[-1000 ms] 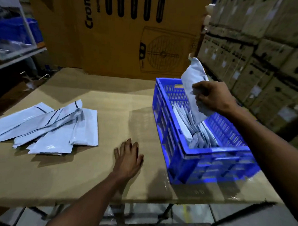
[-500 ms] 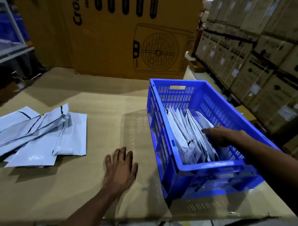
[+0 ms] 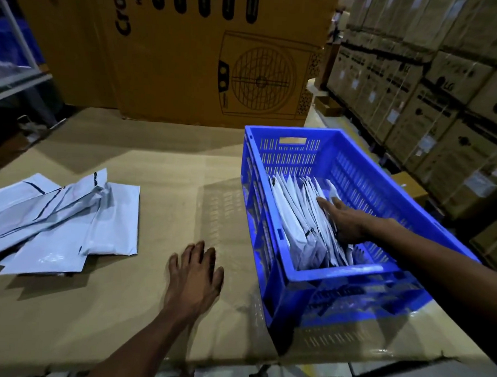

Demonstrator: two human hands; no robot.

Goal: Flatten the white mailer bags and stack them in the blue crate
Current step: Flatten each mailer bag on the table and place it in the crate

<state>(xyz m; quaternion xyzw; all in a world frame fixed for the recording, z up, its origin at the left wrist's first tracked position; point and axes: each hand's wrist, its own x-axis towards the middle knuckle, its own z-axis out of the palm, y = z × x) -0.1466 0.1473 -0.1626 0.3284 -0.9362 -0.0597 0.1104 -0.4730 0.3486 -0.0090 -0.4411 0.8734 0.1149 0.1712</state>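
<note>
Pressing flat-fingered, the right hand [image 3: 343,221] rests on mailer bags [image 3: 300,219] inside the blue crate [image 3: 351,278]. Left hand [image 3: 193,274] lies open on the cardboard table [image 3: 150,312].

R hand [image 3: 343,221] let go of bag, now presses flat on crate's mailers [image 3: 300,219].

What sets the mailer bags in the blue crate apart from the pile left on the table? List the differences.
1. The bags in the blue crate stand on edge in a leaning row; the pile on the table lies flat and overlapping.
2. The right hand presses on the crate bags; the left hand rests on cardboard, clear of the pile.
Both are white mailers with dark strips.
</note>
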